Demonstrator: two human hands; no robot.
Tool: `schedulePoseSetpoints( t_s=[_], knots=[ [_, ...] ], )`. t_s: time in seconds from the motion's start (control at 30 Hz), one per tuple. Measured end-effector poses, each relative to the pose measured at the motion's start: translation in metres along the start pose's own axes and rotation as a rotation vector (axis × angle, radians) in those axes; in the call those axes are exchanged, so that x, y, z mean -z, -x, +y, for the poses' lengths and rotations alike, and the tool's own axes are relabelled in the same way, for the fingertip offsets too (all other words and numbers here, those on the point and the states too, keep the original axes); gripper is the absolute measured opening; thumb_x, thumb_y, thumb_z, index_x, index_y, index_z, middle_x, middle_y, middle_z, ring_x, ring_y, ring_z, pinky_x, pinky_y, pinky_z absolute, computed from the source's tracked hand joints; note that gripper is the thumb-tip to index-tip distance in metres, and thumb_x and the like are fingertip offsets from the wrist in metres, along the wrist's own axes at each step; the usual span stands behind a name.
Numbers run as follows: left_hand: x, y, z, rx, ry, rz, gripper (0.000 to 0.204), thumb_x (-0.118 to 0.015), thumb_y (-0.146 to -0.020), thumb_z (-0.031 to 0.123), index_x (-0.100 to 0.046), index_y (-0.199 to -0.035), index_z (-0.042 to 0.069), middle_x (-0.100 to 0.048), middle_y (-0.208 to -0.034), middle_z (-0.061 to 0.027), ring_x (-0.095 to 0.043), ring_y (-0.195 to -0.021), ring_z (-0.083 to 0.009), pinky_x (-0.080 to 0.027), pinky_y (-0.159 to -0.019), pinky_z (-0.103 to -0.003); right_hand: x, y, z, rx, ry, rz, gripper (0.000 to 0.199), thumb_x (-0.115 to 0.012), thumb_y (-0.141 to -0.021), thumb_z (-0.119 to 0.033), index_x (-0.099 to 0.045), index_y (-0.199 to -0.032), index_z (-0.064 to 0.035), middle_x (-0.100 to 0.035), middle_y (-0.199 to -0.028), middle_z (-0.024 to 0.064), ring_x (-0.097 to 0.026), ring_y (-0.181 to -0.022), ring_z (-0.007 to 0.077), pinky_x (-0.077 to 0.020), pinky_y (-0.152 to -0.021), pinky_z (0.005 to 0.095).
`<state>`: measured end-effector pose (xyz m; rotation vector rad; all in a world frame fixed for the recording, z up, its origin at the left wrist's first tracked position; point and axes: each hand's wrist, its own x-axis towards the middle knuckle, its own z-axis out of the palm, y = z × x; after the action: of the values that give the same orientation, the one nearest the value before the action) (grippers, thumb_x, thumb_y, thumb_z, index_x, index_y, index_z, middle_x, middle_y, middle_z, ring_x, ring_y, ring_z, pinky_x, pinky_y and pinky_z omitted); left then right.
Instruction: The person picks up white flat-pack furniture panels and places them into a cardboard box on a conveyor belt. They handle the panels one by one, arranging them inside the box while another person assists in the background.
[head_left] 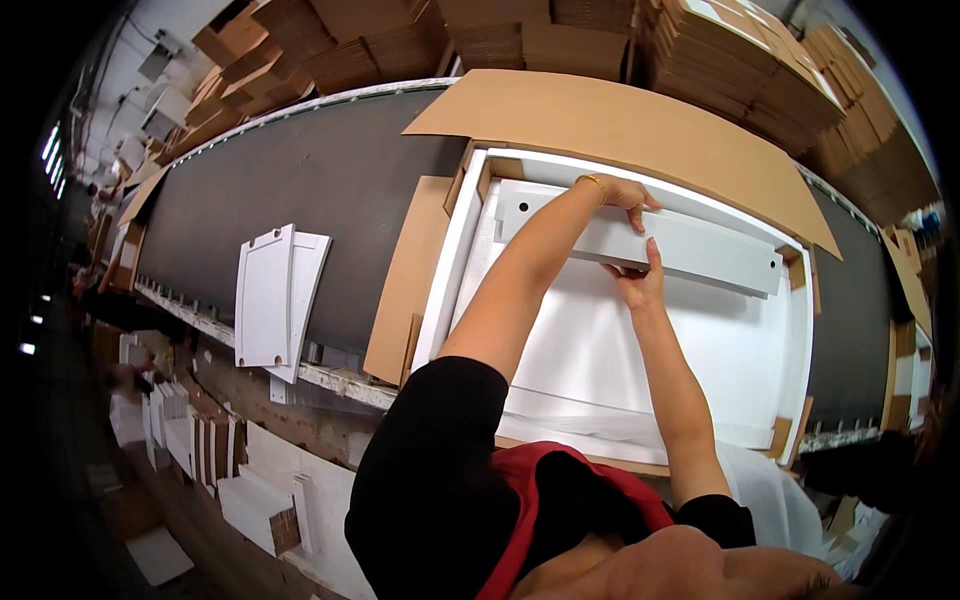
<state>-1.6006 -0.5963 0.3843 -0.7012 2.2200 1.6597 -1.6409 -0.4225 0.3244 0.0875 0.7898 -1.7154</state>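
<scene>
A long, narrow white board (pixel 712 247) with a dark round hole near each end is held over the inside of an open cardboard box (pixel 590 105). My left hand (pixel 622 198) grips its far edge near the middle, fingers bent over the board's face. From the near side, my right hand (pixel 638 284) pinches the lower edge, thumb on the face and fingers underneath. White panels (pixel 463 262) stand along the box's inner walls, and a broad white sheet (pixel 560 335) covers the bottom. Whether the board's far edge touches the wall behind it I cannot tell.
The box rests on a dark conveyor belt (pixel 330 170). Two white panels (pixel 265 300) overhang the belt's near edge at left. Stacked flat cartons (pixel 735 70) line the far side. More white boards (pixel 255 505) stand on the floor at lower left. Translucent wrapping (pixel 765 500) hangs at lower right.
</scene>
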Motion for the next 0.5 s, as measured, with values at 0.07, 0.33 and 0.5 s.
schedulePoseSetpoints(
  t_s=[0.07,0.33,0.5],
  knots=[
    [0.014,-0.012,-0.006,0.017,-0.106,-0.010,0.076,-0.071,-0.062,0.014,-0.041,-0.131,0.019,-0.035,-0.136,-0.0138,-0.027,-0.127,-0.0292,-0.020,-0.102,-0.040,-0.002,-0.021,-0.001,-0.036,-0.026,0.038,0.069,-0.067,-0.074,-0.033,-0.031,-0.127,-0.0058,-0.035,-0.126,0.0137,-0.035,-0.118,0.0303,-0.0324,-0.095,0.0588],
    [-0.032,0.012,-0.035,-0.539,-0.713,0.787,0.030,-0.059,-0.068,0.010,-0.062,-0.099,0.010,-0.062,-0.094,-0.0076,-0.056,-0.095,-0.0268,-0.044,-0.079,-0.037,-0.007,-0.089,0.010,-0.129,0.226,0.097,0.043,-0.056,-0.080,-0.040,-0.048,-0.112,-0.0123,-0.049,-0.116,0.0087,-0.049,-0.103,0.0242,-0.0352,-0.092,0.0531],
    [-0.136,0.061,-0.098,-0.585,0.048,1.133,0.035,-0.054,-0.073,-0.001,-0.058,-0.106,0.009,-0.058,-0.106,-0.0066,-0.055,-0.093,-0.0217,-0.046,-0.078,-0.031,-0.013,-0.046,-0.022,-0.511,0.721,0.030,0.061,-0.050,-0.076,-0.062,-0.052,-0.102,-0.0078,-0.062,-0.091,0.0075,-0.060,-0.083,0.0186,-0.0496,-0.073,0.0363]
  ],
)
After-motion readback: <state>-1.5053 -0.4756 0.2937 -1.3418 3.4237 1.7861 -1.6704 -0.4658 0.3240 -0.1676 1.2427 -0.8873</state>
